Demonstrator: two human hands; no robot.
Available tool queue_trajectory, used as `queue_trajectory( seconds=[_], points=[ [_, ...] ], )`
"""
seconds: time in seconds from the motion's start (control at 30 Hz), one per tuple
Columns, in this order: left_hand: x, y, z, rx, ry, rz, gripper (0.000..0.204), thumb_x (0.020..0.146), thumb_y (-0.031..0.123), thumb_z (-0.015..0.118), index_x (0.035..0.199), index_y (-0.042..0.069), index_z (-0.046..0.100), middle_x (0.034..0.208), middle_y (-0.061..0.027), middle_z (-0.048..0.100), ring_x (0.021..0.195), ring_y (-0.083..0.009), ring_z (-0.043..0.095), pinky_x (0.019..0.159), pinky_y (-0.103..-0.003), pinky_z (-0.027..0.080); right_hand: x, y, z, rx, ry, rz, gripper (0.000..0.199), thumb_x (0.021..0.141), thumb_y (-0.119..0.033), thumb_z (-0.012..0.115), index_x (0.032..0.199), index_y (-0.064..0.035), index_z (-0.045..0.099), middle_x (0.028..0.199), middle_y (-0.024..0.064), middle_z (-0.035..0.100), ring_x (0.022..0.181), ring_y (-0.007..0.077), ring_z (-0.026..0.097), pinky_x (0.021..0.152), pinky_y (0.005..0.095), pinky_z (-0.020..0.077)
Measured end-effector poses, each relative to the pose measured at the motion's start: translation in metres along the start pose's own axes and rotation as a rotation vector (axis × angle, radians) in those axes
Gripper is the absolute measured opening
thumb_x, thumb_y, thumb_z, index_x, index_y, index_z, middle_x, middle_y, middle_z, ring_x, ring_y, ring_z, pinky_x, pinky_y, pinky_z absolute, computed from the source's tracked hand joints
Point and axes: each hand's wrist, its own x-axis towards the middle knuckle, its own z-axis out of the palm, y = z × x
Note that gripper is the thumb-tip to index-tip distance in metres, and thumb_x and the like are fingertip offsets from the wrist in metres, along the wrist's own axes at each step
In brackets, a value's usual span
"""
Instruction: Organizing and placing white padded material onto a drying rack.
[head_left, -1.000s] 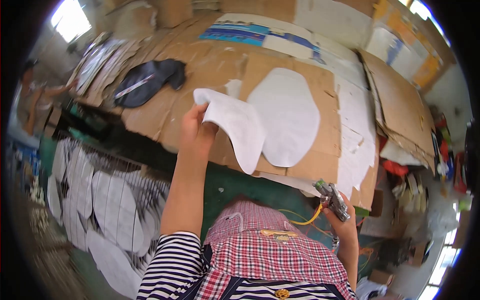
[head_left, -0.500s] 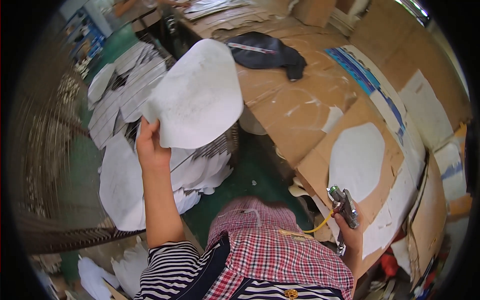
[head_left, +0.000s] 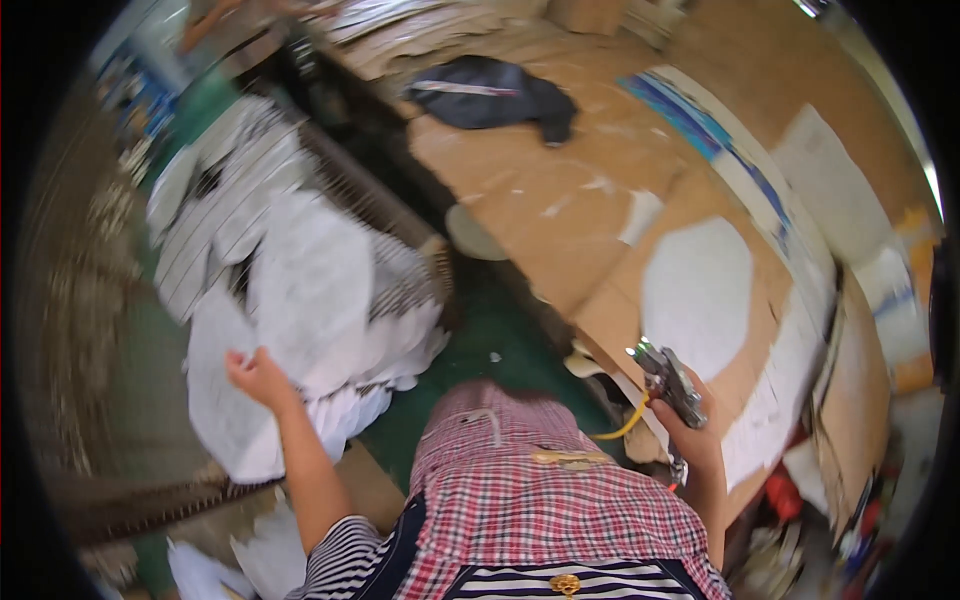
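Note:
My right hand (head_left: 695, 420) grips a small metal spray gun (head_left: 670, 385), with a yellow hose (head_left: 632, 424) running from it. The gun is beside a white rounded piece (head_left: 698, 290) lying flat on the cardboard-covered table. My left hand (head_left: 262, 378) is empty, thumb and fingers slightly curled and apart, above the rack on the left. Just beyond it, a large white sheet piece (head_left: 315, 280) lies on top of other pieces. Another white piece (head_left: 225, 400) hangs under and beside that hand.
A wire rack (head_left: 380, 195) stands left, carrying several white and grey pieces. Cardboard (head_left: 500, 190) covers the table, where a dark folded cloth (head_left: 490, 95) lies at the back. Green floor (head_left: 480, 335) shows between rack and table. Part of another person's arm (head_left: 210, 25) shows far left.
My left hand has let go of the white sheet piece, which now lies on the rack, and has drawn back toward me. My right hand still holds the spray gun.

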Motion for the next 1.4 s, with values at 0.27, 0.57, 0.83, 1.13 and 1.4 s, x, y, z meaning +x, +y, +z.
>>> queue_trajectory(
  seconds=[0.27,0.57,0.83,1.13,1.4],
  points=[
    [-0.082,0.16,0.102,-0.566,-0.577,-0.096,0.046,0.08,0.002,0.055,0.125,0.001,0.046,0.12,-0.0115,0.05,0.104,-0.0204,0.049,0.093,-0.031,0.04,-0.096,-0.008,-0.043,-0.066,0.401,0.028,0.048,0.083,-0.001,0.065,0.128,-0.0011,0.048,0.098,0.0024,0.06,0.089,0.0095,0.056,0.08,0.0243,0.0468],
    [-0.277,0.21,0.17,-0.561,-1.349,0.259,0.026,0.079,-0.002,0.056,0.105,0.002,0.062,0.094,-0.0067,0.062,0.095,-0.0165,0.056,0.086,-0.029,0.045,-0.174,-0.018,-0.041,0.081,0.759,0.083,0.047,0.082,-0.006,0.068,0.125,0.0042,0.049,0.095,0.0039,0.061,0.085,0.009,0.057,0.077,0.0248,0.0493],
    [-0.463,0.226,0.164,-0.404,-1.58,1.22,0.038,0.083,0.021,0.059,0.118,0.007,0.058,0.126,-0.014,0.054,0.12,-0.0324,0.046,0.101,-0.046,0.034,-0.184,-0.013,-0.042,0.088,0.823,0.013,0.052,0.081,-0.004,0.068,0.128,0.0042,0.047,0.095,0.0058,0.062,0.087,0.0117,0.059,0.079,0.0272,0.0493],
    [-0.532,0.248,0.185,0.01,-1.587,1.665,0.056,0.09,0.039,0.05,0.14,0.018,0.038,0.151,-0.0131,0.021,0.14,-0.0369,0.013,0.108,-0.061,0.014,-0.182,-0.014,-0.051,0.121,0.8,0.007,0.057,0.082,-0.005,0.068,0.133,0.003,0.042,0.101,0.0076,0.062,0.094,0.013,0.058,0.084,0.0288,0.0469],
    [-0.538,0.261,0.204,0.022,-1.631,1.675,0.055,0.09,0.038,0.05,0.141,0.022,0.037,0.152,-0.0106,0.021,0.141,-0.0342,0.014,0.109,-0.061,0.015,-0.168,-0.021,-0.059,0.123,0.758,-0.01,0.055,0.082,-0.003,0.067,0.131,0.0017,0.044,0.103,0.0072,0.061,0.094,0.012,0.058,0.082,0.0274,0.0475]
  ],
)
